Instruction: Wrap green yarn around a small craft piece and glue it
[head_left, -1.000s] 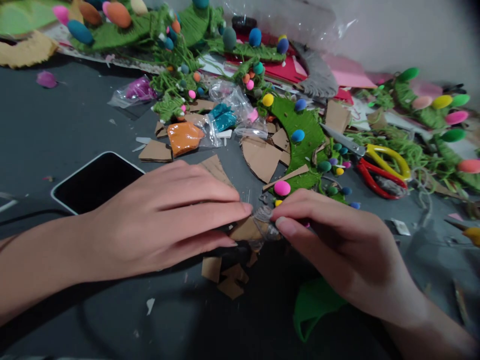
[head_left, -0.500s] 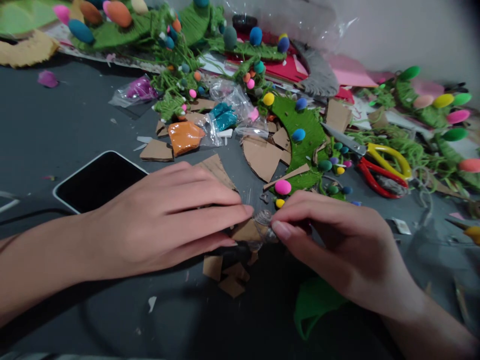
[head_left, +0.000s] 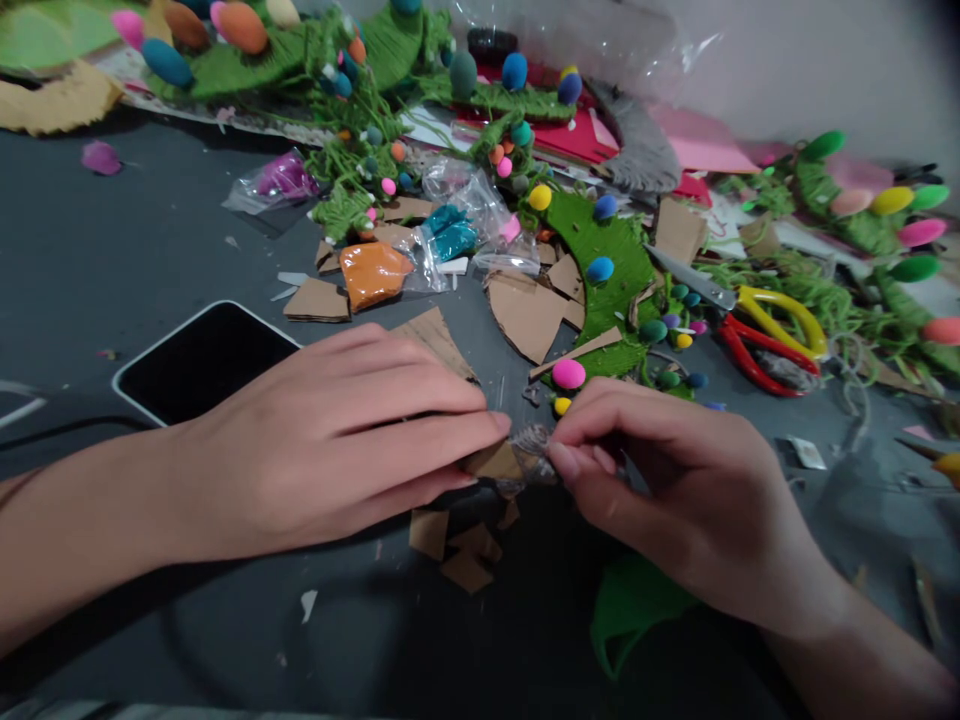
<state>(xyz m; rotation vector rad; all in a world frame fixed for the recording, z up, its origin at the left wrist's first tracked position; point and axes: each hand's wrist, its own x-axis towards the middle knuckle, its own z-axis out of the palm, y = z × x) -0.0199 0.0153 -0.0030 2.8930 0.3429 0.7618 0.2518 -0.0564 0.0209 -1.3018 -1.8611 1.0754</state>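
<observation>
My left hand (head_left: 322,430) reaches in from the left, fingers closed around a small cardboard piece (head_left: 496,462) and its thumb hidden. Grey yarn (head_left: 531,440) is wound about the right end of this piece. Thumb and forefinger of my right hand (head_left: 645,470) are pinched together at the yarn, close to the left fingertips; the strand between them is hardly visible. Just beyond my right hand sit a pink oval bead (head_left: 568,374) and a small yellow ball (head_left: 562,406). Cardboard scraps (head_left: 469,555) lie on the table below the hands.
A phone (head_left: 210,355) lies beside my left wrist. Scissors (head_left: 772,335) with red and yellow handles rest at the right. Behind are an orange clay packet (head_left: 375,273), a green yarn-wrapped crescent (head_left: 615,265) and cut cardboard (head_left: 525,315). Green material (head_left: 634,605) lies below my right hand.
My right fingertips have shifted very slightly at the grey yarn, and the yarn's loops look different. My left hand keeps its hold on the cardboard; the whole view has drifted slightly.
</observation>
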